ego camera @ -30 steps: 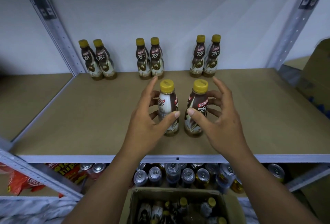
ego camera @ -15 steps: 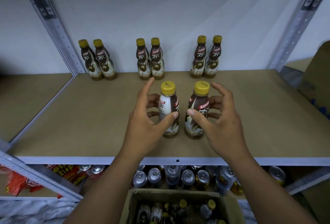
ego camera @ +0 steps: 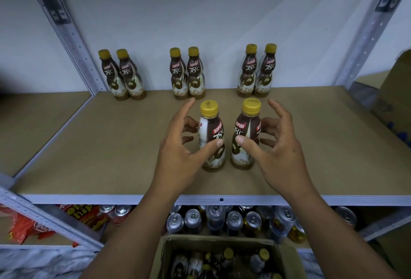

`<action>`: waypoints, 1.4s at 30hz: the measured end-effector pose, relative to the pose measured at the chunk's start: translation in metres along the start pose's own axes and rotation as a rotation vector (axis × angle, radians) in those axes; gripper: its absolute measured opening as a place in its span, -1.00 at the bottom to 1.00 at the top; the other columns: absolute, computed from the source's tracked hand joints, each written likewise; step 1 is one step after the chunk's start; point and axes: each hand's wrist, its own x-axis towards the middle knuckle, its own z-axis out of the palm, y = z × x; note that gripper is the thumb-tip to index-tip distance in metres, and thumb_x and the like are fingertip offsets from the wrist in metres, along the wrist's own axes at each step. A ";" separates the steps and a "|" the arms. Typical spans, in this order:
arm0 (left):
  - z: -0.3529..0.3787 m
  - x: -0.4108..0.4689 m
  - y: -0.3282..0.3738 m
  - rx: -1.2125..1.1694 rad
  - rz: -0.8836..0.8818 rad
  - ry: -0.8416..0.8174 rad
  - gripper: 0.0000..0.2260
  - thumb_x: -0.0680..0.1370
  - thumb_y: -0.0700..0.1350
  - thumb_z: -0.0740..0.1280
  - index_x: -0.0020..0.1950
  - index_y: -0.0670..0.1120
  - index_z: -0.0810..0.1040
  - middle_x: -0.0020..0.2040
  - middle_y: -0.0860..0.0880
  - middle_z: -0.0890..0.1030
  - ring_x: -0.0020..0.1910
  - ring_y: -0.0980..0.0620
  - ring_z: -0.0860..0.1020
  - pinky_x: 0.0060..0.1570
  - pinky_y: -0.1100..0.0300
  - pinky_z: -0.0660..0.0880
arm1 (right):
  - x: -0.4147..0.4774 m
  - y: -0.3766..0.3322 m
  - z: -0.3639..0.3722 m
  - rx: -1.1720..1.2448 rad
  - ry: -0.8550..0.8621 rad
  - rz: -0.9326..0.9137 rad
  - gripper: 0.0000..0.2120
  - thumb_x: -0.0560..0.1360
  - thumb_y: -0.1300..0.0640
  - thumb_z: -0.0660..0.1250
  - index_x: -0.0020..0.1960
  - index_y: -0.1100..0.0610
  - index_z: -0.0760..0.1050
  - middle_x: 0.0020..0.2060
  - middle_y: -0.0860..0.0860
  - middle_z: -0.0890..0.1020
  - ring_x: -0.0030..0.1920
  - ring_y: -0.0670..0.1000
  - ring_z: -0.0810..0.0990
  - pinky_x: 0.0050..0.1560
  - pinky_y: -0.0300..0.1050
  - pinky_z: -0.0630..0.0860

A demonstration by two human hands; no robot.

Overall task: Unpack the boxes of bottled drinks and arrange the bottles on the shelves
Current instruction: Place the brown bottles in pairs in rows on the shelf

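Two brown-and-white coffee bottles with yellow caps stand side by side at the middle of the tan shelf board [ego camera: 106, 145]. My left hand [ego camera: 178, 151] wraps the left bottle [ego camera: 214, 129], thumb on its front and fingers behind it. My right hand [ego camera: 280, 151] holds the right bottle [ego camera: 244, 129] the same way, index finger raised. Three pairs of matching bottles stand along the back wall: left pair [ego camera: 123, 78], middle pair [ego camera: 186, 76], right pair [ego camera: 258, 74]. Below me an open cardboard box [ego camera: 165, 254] holds several more bottles.
Slanted metal uprights [ego camera: 73, 40] frame the shelf at both back corners. The shelf below holds several drink cans [ego camera: 222, 218] and red snack bags [ego camera: 29, 227]. A large cardboard box [ego camera: 393, 100] stands at the right edge. Bare board lies either side of my hands.
Both bottles have slid a little further back on the shelf. The left bottle has turned, so more of its brown label faces me. My hands stay around them.
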 end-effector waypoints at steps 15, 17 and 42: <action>0.004 0.000 -0.002 -0.064 -0.009 0.014 -0.19 0.43 -0.03 0.60 0.42 0.50 0.19 0.22 0.19 0.58 0.24 0.15 0.57 0.19 0.25 0.52 | 0.001 0.001 0.002 0.067 -0.073 0.018 -0.13 0.40 -0.07 0.56 0.48 -0.43 0.08 0.23 -0.29 0.51 0.22 -0.32 0.54 0.17 -0.41 0.48; 0.004 0.001 -0.003 -0.062 -0.017 0.008 -0.19 0.46 -0.10 0.59 0.43 0.45 0.18 0.21 0.18 0.58 0.23 0.17 0.57 0.19 0.29 0.52 | 0.001 0.003 0.004 0.053 -0.074 0.012 -0.19 0.46 0.02 0.54 0.48 -0.39 0.13 0.19 -0.24 0.57 0.18 -0.29 0.58 0.16 -0.36 0.50; 0.006 -0.001 0.000 -0.142 -0.060 -0.045 -0.25 0.51 -0.22 0.53 0.51 0.26 0.24 0.22 0.12 0.61 0.23 0.13 0.60 0.22 0.15 0.56 | 0.002 0.004 0.001 0.088 -0.070 0.043 -0.22 0.48 0.04 0.51 0.52 -0.33 0.17 0.30 -0.19 0.58 0.31 -0.24 0.53 0.32 -0.08 0.53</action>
